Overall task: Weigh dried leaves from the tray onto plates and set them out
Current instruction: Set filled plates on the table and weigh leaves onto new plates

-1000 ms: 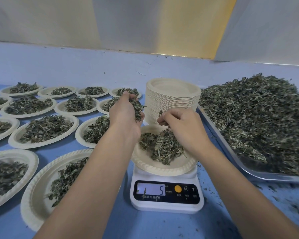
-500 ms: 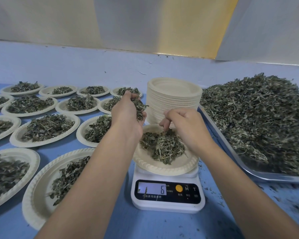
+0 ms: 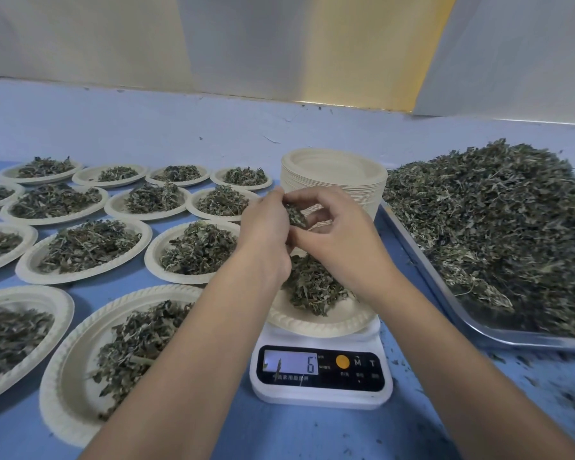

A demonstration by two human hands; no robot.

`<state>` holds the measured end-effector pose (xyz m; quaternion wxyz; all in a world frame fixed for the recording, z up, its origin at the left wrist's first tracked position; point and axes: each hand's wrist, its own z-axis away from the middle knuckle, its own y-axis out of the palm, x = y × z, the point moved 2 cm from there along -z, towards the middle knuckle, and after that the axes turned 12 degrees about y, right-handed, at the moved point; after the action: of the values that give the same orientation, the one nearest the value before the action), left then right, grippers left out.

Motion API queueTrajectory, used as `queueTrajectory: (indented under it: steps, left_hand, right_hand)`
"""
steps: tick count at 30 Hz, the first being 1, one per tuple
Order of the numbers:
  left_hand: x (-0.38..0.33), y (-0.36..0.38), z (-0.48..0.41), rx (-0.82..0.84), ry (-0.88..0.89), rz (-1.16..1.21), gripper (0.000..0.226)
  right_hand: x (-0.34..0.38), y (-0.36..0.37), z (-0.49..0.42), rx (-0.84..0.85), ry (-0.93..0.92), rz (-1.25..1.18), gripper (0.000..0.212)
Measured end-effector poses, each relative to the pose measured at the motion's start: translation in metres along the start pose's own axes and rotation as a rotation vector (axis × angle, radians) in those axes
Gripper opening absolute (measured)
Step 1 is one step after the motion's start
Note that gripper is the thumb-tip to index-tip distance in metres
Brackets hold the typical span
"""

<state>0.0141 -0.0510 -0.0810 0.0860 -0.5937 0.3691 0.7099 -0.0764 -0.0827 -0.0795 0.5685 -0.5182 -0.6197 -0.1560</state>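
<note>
The leaf tuft pinched by left hand and right hand is best shed sparingly onto the 6 o'clock plate.

Your left is crowded by filled plates, the plate stack stands behind the scale, the tray closes your right; you pass between scale and tray.

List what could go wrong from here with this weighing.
1. The left hand and right hand pinch a clump of leaves above the plate on the scale. Bits could fall past the rim onto the table, where crumbs lie.
2. The left forearm crosses a filled plate and might knock it.
3. It also passes close to the weighing plate, so a brush could skew the reading, now 6.
</note>
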Motion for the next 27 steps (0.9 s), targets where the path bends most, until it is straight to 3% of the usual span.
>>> queueTrajectory:
  steps: [8,15,19,27]
  left_hand:
    - [0.001,0.004,0.006,0.043,0.083,-0.062,0.030]
    - [0.000,-0.001,0.000,0.023,0.088,-0.064,0.032]
    - [-0.005,-0.009,-0.007,-0.022,0.038,-0.007,0.034]
    - [-0.011,-0.013,-0.010,-0.019,-0.006,0.087,0.034]
  right_hand:
    - [0.003,-0.001,0.001,-0.080,0.009,-0.006,0.016]
    - [0.002,-0.003,-0.001,-0.042,0.034,-0.183,0.020]
    - [-0.001,-0.013,-0.006,-0.104,0.046,-0.263,0.020]
    - [-0.018,-0.019,-0.011,-0.130,0.082,-0.042,0.012]
